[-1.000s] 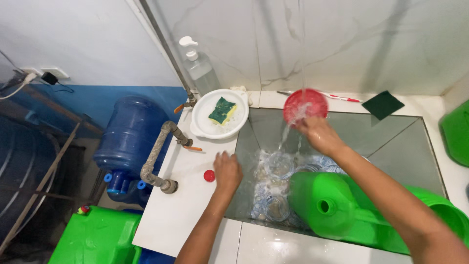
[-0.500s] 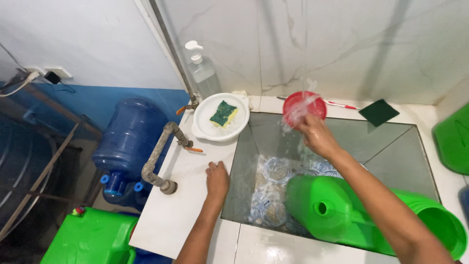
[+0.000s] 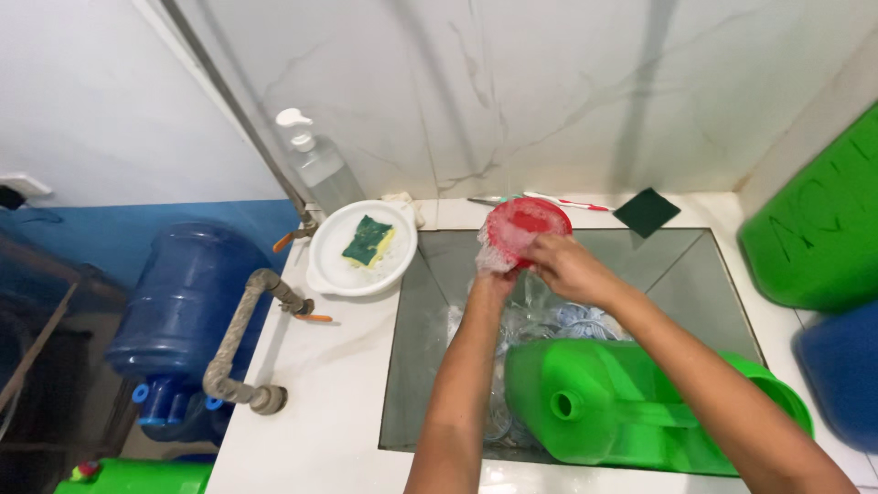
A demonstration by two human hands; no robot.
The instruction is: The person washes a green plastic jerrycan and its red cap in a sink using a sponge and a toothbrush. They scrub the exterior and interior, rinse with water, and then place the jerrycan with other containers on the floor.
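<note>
A: What has changed at the sink (image 3: 430,274)?

B: The left hand (image 3: 491,279) has come off the white surface (image 3: 320,384), where it lay flat half a second ago, and now meets the right hand (image 3: 560,265) at the red lid (image 3: 521,224). One hand held the lid before; now both work on it.

A: How do the hands stand?

B: The right hand is curled over the lid's lower right edge, gripping it. The left hand's fingers are bunched on the lower left edge, where there is foam or something pale; I cannot tell whether they hold a cloth.

A: And the lid itself?

B: Round, flat, bright red, wet and sudsy, tilted toward the camera, held over the back of the sink at about twelve o'clock from the hands.

A: What lies around it?

B: A green jerrycan (image 3: 622,407) lies on its side in the sink at five o'clock, with clear lids (image 3: 558,320) under the wrists. A white bowl (image 3: 329,270) with a green and yellow sponge (image 3: 368,240) sits at nine o'clock, with a soap pump bottle (image 3: 315,165) behind it. A dark green scouring pad (image 3: 647,211) is at two o'clock.
</note>
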